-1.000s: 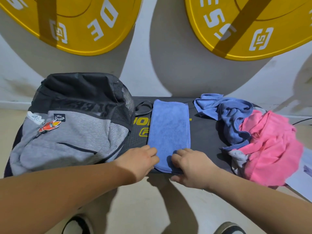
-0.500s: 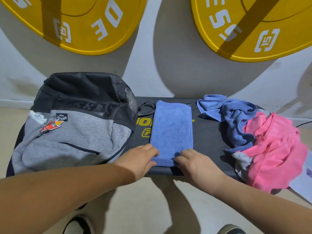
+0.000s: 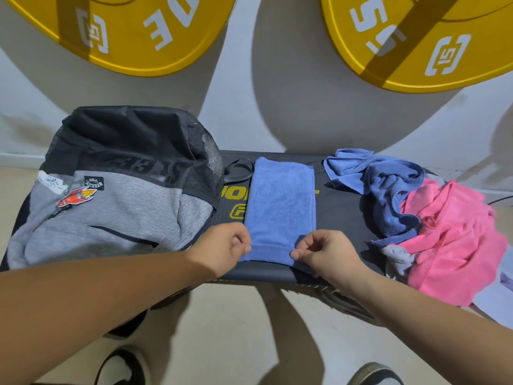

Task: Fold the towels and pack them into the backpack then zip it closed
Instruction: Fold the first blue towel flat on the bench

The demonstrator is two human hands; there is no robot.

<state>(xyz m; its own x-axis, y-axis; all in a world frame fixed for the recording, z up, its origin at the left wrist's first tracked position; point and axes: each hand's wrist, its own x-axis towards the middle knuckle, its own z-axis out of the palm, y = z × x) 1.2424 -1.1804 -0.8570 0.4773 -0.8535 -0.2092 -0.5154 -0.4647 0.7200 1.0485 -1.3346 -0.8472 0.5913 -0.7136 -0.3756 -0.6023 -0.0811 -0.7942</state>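
Your left hand (image 3: pixel 224 245) and right hand (image 3: pixel 324 251) each pinch a corner of the blue towel (image 3: pixel 280 207), beside the backpack (image 3: pixel 116 190), ready for folding.

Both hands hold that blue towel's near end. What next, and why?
Probably lift the near edge and fold it over to the far edge: the left hand and right hand pinch near corners of the blue towel, which lies long and flat.

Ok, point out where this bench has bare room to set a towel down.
Widest bare patch: bench between the folded towel and the towel heap. A narrow strip lies between the backpack and folded towel, partly taken by a strap. Both ends are crowded.
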